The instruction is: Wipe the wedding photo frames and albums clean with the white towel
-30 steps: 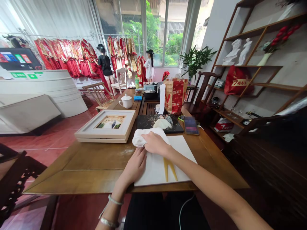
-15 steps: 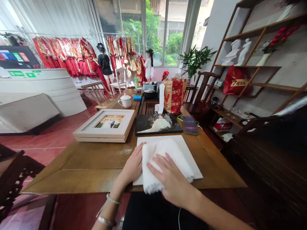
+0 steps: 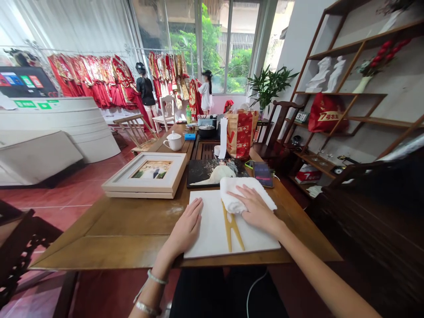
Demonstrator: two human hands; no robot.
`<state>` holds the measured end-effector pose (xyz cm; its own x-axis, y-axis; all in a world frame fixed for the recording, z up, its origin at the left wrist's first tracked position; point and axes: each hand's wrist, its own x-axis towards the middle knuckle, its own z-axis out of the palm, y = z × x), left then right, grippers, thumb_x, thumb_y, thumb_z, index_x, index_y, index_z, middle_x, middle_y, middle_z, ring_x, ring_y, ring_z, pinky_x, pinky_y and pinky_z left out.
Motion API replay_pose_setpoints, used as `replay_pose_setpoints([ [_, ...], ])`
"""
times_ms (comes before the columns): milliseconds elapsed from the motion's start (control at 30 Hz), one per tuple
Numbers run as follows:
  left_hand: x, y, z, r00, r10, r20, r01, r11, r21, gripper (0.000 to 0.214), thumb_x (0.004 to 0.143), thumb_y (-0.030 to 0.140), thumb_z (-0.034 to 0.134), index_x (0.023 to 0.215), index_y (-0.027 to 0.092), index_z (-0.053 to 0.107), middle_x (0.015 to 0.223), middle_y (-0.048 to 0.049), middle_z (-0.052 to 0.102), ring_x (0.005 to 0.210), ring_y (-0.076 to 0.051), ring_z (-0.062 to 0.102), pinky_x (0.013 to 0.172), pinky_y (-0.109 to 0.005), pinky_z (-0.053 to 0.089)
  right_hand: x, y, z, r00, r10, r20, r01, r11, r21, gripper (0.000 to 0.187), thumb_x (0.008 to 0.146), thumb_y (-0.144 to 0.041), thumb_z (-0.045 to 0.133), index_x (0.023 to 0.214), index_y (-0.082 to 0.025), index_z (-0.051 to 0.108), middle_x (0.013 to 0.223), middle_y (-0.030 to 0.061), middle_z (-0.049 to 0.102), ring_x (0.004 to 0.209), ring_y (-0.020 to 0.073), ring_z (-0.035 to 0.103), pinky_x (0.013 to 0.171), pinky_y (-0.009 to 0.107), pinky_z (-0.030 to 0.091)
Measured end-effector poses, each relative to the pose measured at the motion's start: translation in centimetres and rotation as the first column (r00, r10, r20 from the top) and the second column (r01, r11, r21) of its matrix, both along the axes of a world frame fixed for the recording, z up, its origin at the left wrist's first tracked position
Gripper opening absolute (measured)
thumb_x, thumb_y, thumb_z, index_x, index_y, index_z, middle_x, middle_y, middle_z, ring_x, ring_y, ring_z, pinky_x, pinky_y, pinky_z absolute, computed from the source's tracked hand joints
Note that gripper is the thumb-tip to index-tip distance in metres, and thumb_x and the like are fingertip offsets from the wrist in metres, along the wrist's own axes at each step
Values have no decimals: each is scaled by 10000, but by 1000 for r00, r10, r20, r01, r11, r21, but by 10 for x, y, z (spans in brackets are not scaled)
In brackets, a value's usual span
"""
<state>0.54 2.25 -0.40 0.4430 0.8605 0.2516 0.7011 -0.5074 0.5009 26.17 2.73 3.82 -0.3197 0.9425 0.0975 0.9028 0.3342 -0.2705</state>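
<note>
A white rectangular board (image 3: 205, 229) lies flat at the table's near edge. On its face is a yellow, two-legged shape (image 3: 232, 227), its top partly covered; whether it is attached or printed I cannot tell. My left hand (image 3: 188, 225) rests flat along the board's left edge, fingers stretched out and close together. My right hand (image 3: 256, 207) lies spread on a folded white towel (image 3: 236, 187), pressing it over the board's far right corner; its thumb is hidden. Beyond the board lies a dark panel with a wedding photo (image 3: 212, 172).
A framed photo (image 3: 149, 174) lies to the left. A phone (image 3: 264, 174) is at the right, with a paper bag (image 3: 241, 132) and a white lidded cup (image 3: 173, 141) farther back. Two people (image 3: 145, 88) stand by red garments at the back.
My right hand has carried the towel away from me and to the right across the board, uncovering the yellow shape. My left hand stays at the left edge, nearly in place.
</note>
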Motion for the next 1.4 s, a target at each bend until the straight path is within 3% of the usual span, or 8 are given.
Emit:
replay_pose_setpoints([
  [133, 2, 0, 2, 1000, 5, 6, -5, 1000, -5, 470, 947, 216, 301, 1399, 136, 400, 1496, -122, 366, 1412, -226, 269, 1164, -464, 218, -26, 3, 1, 985, 163, 49, -164, 987, 5, 808, 658, -62, 496, 1417, -316, 382, 1546, 46, 233, 1419, 316, 97, 1119, 571, 67],
  [333, 2, 1, 0, 999, -28, -15, 28, 1000, -7, 472, 940, 209, 301, 1393, 126, 409, 1500, -142, 351, 1417, -240, 255, 1155, -484, 234, -33, -74, 12, 888, 459, 24, -456, 887, -78, 968, 519, -29, 502, 1430, -314, 344, 1568, 51, 140, 1423, 311, -36, 1108, 597, -5],
  [500, 1, 1, -3, 1000, -9, -12, 9, 1000, 6, 472, 961, 226, 269, 1414, 149, 376, 1513, -113, 332, 1419, -215, 250, 1165, -467, 212, -8, -113, 15, 848, 528, -39, -528, 840, -126, 990, 485, 4, 447, 1408, -347, 369, 1560, -18, 159, 1430, 263, 19, 1132, 561, 20],
  [733, 1, 0, 0, 1000, 2, -26, -2, 1000, -2, 470, 955, 213, 280, 1403, 134, 395, 1509, -115, 340, 1416, -219, 257, 1167, -458, 214, 25, -36, -5, 976, 216, -11, -217, 976, -30, 951, 515, 21, 386, 1402, -321, 402, 1519, -5, 296, 1424, 251, 117, 1122, 574, 108],
  [867, 1, 0, 1, 1000, 4, -8, -4, 1000, 3, 466, 953, 212, 293, 1399, 142, 407, 1502, -113, 353, 1410, -226, 274, 1162, -466, 225, 26, 12, -9, 994, 107, -11, -107, 994, 10, 877, 601, -2, 387, 1422, -310, 372, 1520, 16, 296, 1416, 279, 154, 1104, 593, 148],
  [967, 1, 0, 0, 1000, 4, -8, -4, 1000, 10, 465, 954, 208, 296, 1403, 146, 400, 1502, -113, 354, 1410, -224, 274, 1161, -466, 227, 15, 20, -9, 994, 103, 23, -103, 995, 8, 848, 631, -17, 406, 1422, -320, 370, 1534, 13, 259, 1421, 303, 112, 1097, 620, 119],
  [1167, 1, 0, 0, 1000, -10, -15, 10, 1000, 15, 464, 955, 199, 294, 1405, 154, 396, 1504, -110, 353, 1412, -218, 269, 1162, -464, 231, 6, -40, -10, 974, 226, 31, -226, 974, 6, 935, 573, -1, 416, 1438, -343, 321, 1548, -2, 220, 1427, 289, 21, 1102, 627, 79],
  [1400, 0, 1, -2, 1000, -14, -3, 14, 1000, 8, 463, 953, 200, 292, 1400, 157, 402, 1501, -108, 360, 1414, -215, 265, 1166, -457, 218, 35, -128, 1, 901, 433, -28, -433, 895, -103, 895, 667, -9, 461, 1464, -354, 245, 1553, -32, 167, 1426, 280, 42, 1125, 598, 60],
])
